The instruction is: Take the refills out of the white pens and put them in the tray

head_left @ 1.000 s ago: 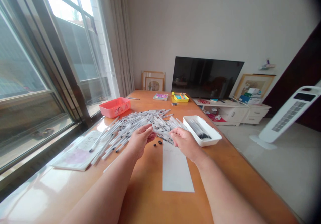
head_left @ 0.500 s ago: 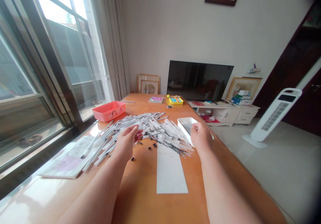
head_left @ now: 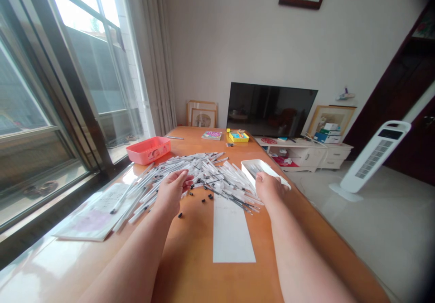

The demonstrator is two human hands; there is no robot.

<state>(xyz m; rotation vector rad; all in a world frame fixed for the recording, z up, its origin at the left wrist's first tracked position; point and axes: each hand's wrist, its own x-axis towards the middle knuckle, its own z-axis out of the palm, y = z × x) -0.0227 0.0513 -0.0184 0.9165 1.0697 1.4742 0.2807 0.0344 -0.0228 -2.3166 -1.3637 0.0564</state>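
Note:
My left hand (head_left: pixel 173 190) is closed in a pinch above the near left side of a heap of pens and clear pen tubes (head_left: pixel 180 161). Whatever lies between its fingertips is too small to make out. My right hand (head_left: pixel 270 189) reaches over the near part of a white plastic tray (head_left: pixel 282 183), its fingers curled down and mostly hidden by the back of the hand. Thin clear pieces show inside the tray beyond the knuckles. Dark pen refills (head_left: pixel 238 201) lie between the hands, and several small black caps (head_left: pixel 203 200) are scattered on the wooden table (head_left: pixel 193 253).
A white paper strip (head_left: pixel 234 235) runs toward me. On the left are a red plastic basket (head_left: pixel 148 151) and a booklet (head_left: pixel 90 217) under some pens. Farther back lie a pink book (head_left: pixel 211 135) and a yellow box (head_left: pixel 238 136). The right table edge is close to the tray.
My right hand has turned and shifted slightly left and down over the tray, uncovering more of its far part. My left hand keeps its pinch in nearly the same place.

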